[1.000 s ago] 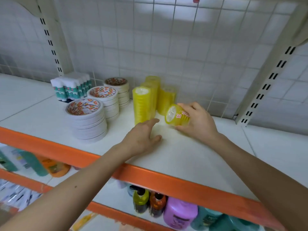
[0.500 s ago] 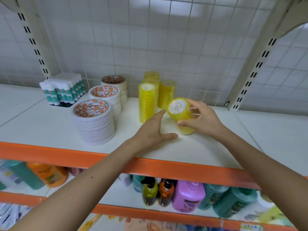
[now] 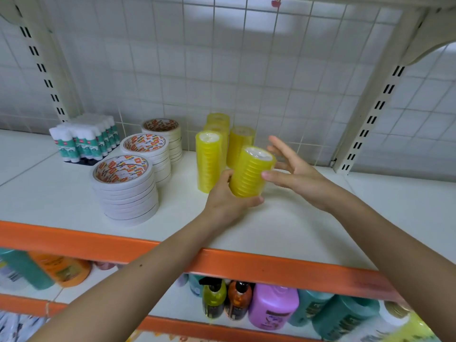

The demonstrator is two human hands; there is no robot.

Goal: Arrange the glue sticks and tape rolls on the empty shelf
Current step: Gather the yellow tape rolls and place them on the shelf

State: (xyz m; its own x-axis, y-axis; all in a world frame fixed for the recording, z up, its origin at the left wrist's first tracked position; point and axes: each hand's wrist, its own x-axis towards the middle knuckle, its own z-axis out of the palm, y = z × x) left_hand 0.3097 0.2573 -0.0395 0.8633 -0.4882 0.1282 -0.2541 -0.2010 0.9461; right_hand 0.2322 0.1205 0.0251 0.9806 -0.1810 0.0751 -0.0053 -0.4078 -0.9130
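You are at the placing step for one yellow stack [image 3: 251, 171] of tape rolls, just right of the frame's centre. Your left hand [image 3: 227, 196] has its fingers and thumb curled round the lower half of it. Your right hand [image 3: 298, 178] is spread wide with straight fingers. Its thumb tip touches the stack's right side, and it grips nothing. The stack tilts, its top leaning toward the upper right. Whether its base meets the shelf [image 3: 296, 230] cannot be told, since your left hand covers that edge.

Three other yellow stacks [image 3: 209, 161] stand upright just behind and to the left, close together near the tiled back wall. Left of them, three white stacks [image 3: 125, 188] run in a diagonal line toward the glue sticks [image 3: 84, 139], which are packed in a block at the left of the frame. Much of the arranging looks done already.

The next move probably calls for bringing the stack upright and setting its base flat on the shelf beside the front yellow one. Your open right hand can steady the top while the left lets go. Tall and narrow, the stack may topple, or knock its neighbours, if released on the lean. There is bare shelf to the right if the group needs room.
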